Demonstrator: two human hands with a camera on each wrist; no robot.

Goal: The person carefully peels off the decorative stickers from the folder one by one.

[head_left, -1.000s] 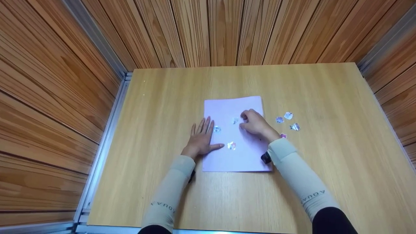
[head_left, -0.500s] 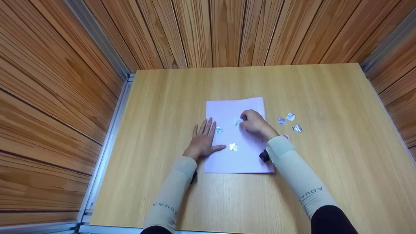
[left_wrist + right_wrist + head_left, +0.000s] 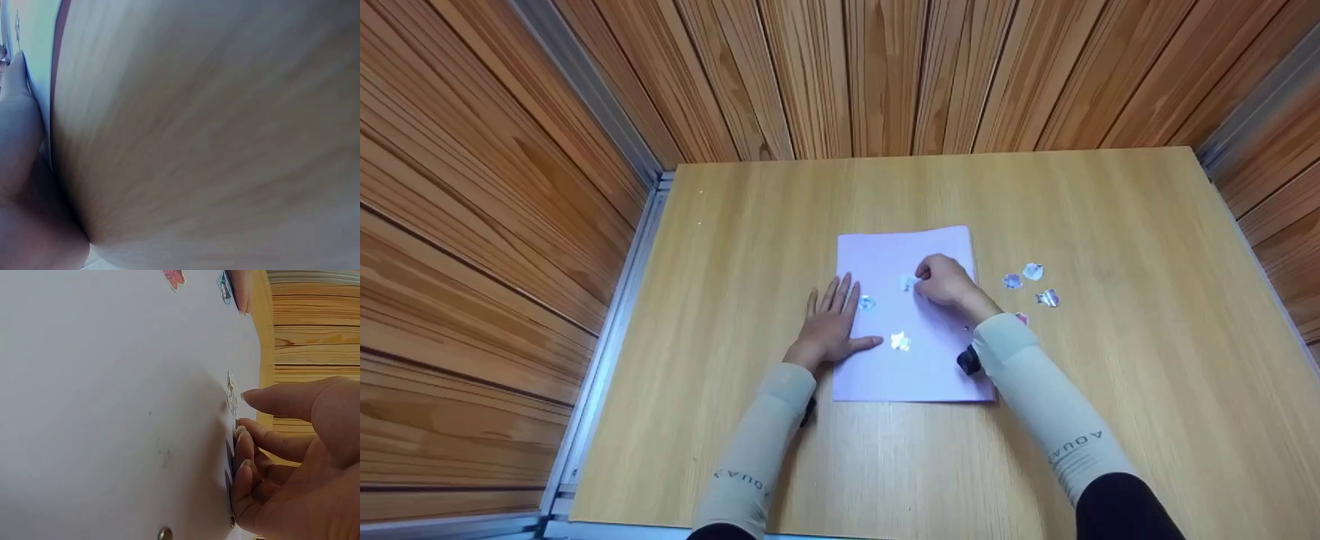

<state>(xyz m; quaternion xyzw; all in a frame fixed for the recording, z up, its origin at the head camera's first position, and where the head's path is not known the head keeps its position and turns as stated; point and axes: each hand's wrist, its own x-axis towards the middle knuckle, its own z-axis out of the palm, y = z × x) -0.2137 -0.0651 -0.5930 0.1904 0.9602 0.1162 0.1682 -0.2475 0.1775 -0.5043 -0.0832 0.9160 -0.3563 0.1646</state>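
Note:
My left hand (image 3: 829, 330) lies flat, fingers spread, on the left edge of a lilac sheet or folder (image 3: 937, 375). Beside its fingers is a small round sticker (image 3: 867, 302); a shiny star- or flower-shaped one (image 3: 900, 341) lies right of the thumb. My right hand (image 3: 946, 281) is over the upper right part, at a pale sticker (image 3: 907, 283). In the right wrist view, the thumb and index fingertip of this hand (image 3: 298, 444) are spaced apart beside the sticker (image 3: 232, 395), the index at its lower end; the other fingers are curled.
Right of the sheet, several cut-out stickers lie on the wooden table (image 3: 1140, 337), among them a fish-shaped one (image 3: 1048, 298) and a pinkish one (image 3: 1021, 318) partly behind the right forearm. Wood-panelled walls (image 3: 885, 75) stand behind and at the sides.
The head view has shifted slightly. Against the sheet, my right hand has moved a little left, closer to the pale sticker. My left hand has stayed in place.

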